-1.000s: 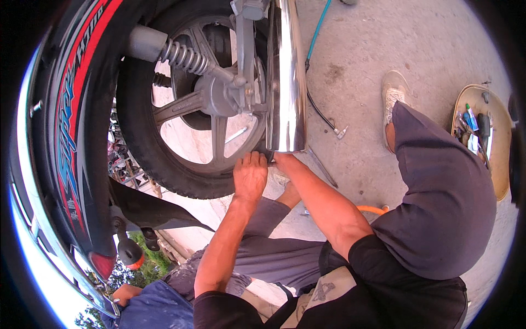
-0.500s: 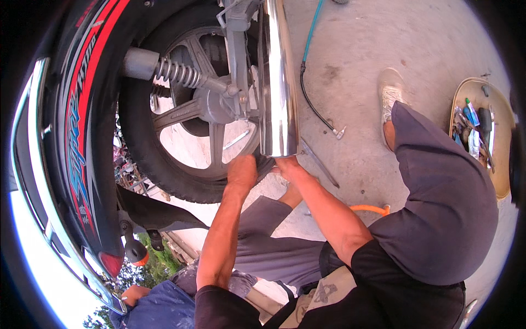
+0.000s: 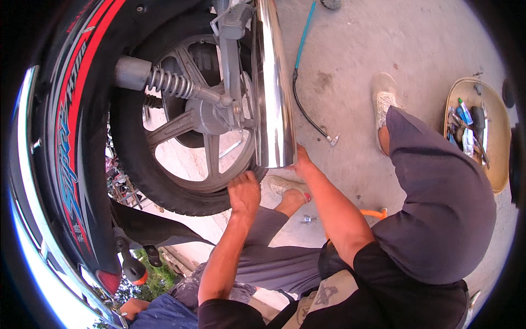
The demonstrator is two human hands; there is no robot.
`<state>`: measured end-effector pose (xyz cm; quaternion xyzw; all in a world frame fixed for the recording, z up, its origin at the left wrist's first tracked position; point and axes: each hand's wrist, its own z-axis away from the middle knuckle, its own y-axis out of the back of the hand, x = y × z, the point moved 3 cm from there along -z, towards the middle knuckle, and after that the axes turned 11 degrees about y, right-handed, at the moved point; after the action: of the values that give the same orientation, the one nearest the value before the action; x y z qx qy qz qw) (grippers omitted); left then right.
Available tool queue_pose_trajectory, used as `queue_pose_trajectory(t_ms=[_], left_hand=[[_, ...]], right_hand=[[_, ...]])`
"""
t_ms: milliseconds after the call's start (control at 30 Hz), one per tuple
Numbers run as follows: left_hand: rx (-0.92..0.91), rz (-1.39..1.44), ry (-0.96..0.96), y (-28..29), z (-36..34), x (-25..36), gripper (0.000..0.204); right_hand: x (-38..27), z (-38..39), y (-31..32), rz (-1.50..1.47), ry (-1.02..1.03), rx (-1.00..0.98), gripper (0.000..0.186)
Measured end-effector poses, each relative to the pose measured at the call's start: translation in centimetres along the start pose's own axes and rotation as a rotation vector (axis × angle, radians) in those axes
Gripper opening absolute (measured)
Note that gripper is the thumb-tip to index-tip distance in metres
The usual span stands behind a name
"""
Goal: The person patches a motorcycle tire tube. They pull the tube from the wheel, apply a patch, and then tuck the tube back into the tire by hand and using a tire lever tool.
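Observation:
The rear wheel of a motorcycle stands in front of me, with a black tyre (image 3: 164,194) around a grey spoked rim (image 3: 212,156). My left hand (image 3: 245,192) is closed at the tyre's lower edge, fingers curled over it where it meets the rim. Beside the end of the chrome exhaust pipe (image 3: 274,104) is my right hand (image 3: 300,160). The pipe covers most of its fingers, so what they hold, if anything, is hidden. Through the spokes shows a thin silver bar (image 3: 230,148).
A shock absorber (image 3: 170,82) and red-striped black bodywork (image 3: 71,126) rise at left. A teal and black hose (image 3: 298,90) with a metal end lies on the concrete floor. At right sits a tan tray (image 3: 501,164) of tools. Someone in blue clothing (image 3: 167,307) is at lower left.
My left hand has shifted down and right, its fingers now over the tyre edge. My right hand has moved up beside the pipe. The long metal bar beside it has gone from view.

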<state>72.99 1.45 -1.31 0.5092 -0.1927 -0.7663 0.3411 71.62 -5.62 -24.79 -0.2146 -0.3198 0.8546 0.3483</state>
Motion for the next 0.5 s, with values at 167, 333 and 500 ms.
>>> queue_pose_trajectory(t_ms=[167,333,500], left_hand=[[-0.127,0.133,0.16,5.0,0.5,-3.1,0.042],[0.041,0.32,-0.113,6.5,-1.9,-1.2,0.062],[0.141,0.189,-0.09,3.3,-1.2,-0.8,0.017]], right_hand=[[1.5,-0.2,-0.9,-0.021,-0.107,-0.031,0.06],[8.8,-4.6,1.1,0.73,0.607,-0.428,0.069],[6.3,2.5,-5.5,0.041,0.148,-0.171,0.034]])
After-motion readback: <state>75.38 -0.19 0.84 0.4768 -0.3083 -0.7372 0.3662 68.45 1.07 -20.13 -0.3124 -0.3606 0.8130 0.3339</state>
